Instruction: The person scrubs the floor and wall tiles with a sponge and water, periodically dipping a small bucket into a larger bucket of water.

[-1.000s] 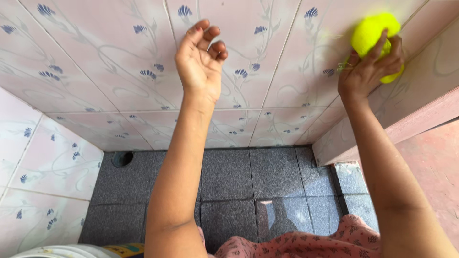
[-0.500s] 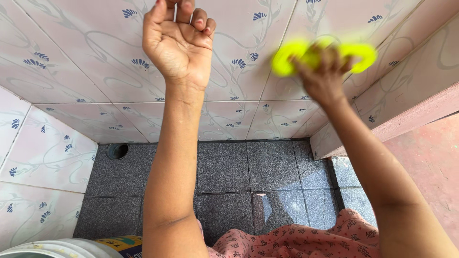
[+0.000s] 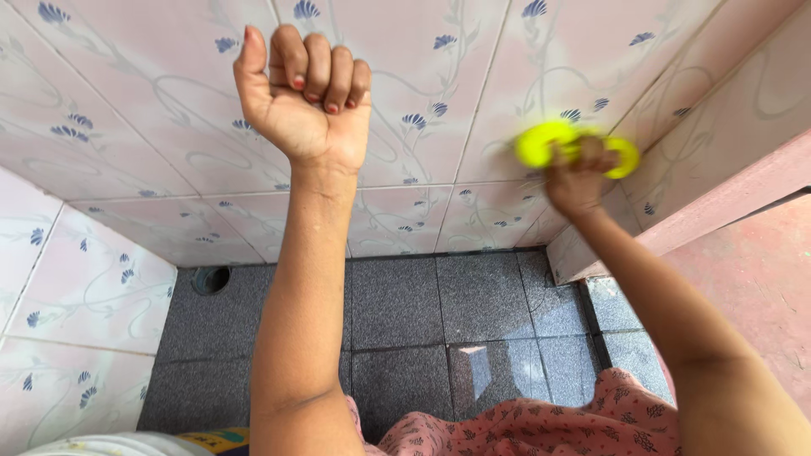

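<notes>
Against the flowered wall tiles (image 3: 439, 101), the right hand (image 3: 577, 179) is gripping a yellow scrubber (image 3: 549, 143) and pressing it to the tile face near the corner; the scrubber is blurring, so a scrubbing stroke seems to be under way. The left hand (image 3: 306, 93) is curling into a closed fist, holding nothing, raised in front of the same wall. Below, a drain hole (image 3: 210, 279) is sitting at the edge of the grey floor tiles (image 3: 473, 295). Covering neighbouring tiles would call for firm pressure and overlapping strokes.
</notes>
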